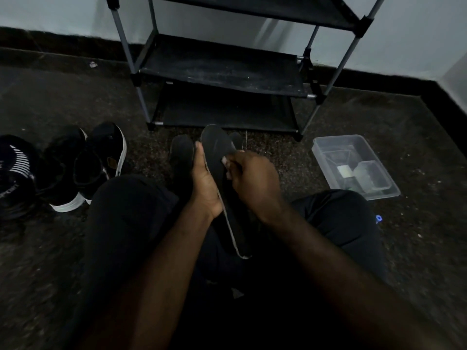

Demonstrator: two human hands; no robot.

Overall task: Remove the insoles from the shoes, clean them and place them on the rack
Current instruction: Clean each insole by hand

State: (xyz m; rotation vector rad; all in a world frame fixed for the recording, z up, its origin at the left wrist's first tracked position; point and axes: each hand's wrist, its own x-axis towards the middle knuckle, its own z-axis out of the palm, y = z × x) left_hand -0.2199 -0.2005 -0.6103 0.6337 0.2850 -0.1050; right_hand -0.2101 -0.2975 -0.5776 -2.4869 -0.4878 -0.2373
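Observation:
A long black insole (pixel 217 147) with a pale edge is held up over my lap, its toe pointing away from me. My left hand (pixel 205 183) grips it from the left side, thumb along its edge. My right hand (pixel 255 180) pinches a small pale wipe (pixel 225 161) and presses it on the insole's top face. More black insoles (pixel 181 152) lie on the floor just beyond my hands. A pair of black shoes with white soles (pixel 83 165) stands on the floor at the left. The black shoe rack (pixel 222 72) stands straight ahead against the wall.
A clear plastic box (pixel 353 165) with small containers inside sits on the floor at the right. Another dark shoe with white stripes (pixel 15 173) lies at the far left. My legs in dark trousers fill the lower view. The floor is dark speckled stone.

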